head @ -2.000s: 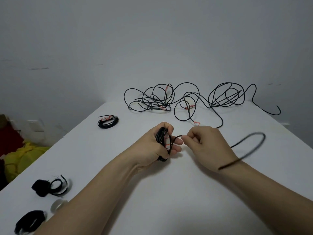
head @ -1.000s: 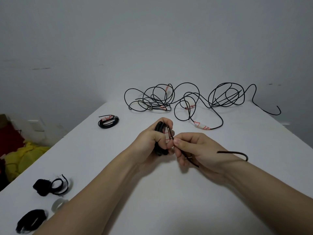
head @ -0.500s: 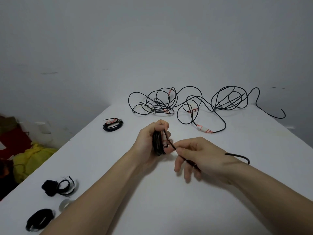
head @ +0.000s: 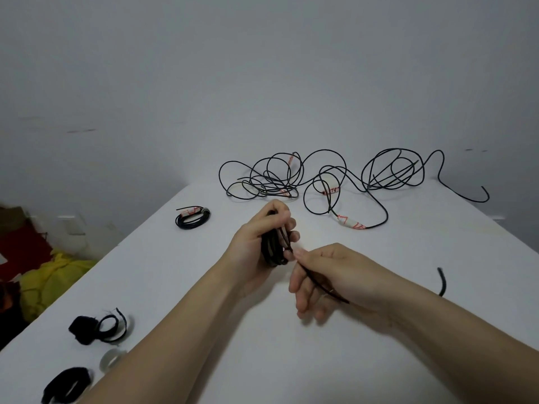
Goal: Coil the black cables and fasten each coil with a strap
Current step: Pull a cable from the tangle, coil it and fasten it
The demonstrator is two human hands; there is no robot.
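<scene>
**Tail of cable nearly wound in**

Left hand (head: 256, 237) clamps the black coil (head: 272, 252) above the worktop (head: 364, 360). Right hand (head: 329, 275) pinches the free cable end (head: 323, 288) at thumb and forefinger, other fingers loose. Compared with two seconds ago, the big loose loop off the right wrist is gone; only a short tip (head: 442, 282) sticks out. Winding looks almost done; strap comes next. Straps (head: 99, 328) lie near left, a finished coil (head: 192, 218) far left, tangled cables (head: 320, 179) at back.
</scene>
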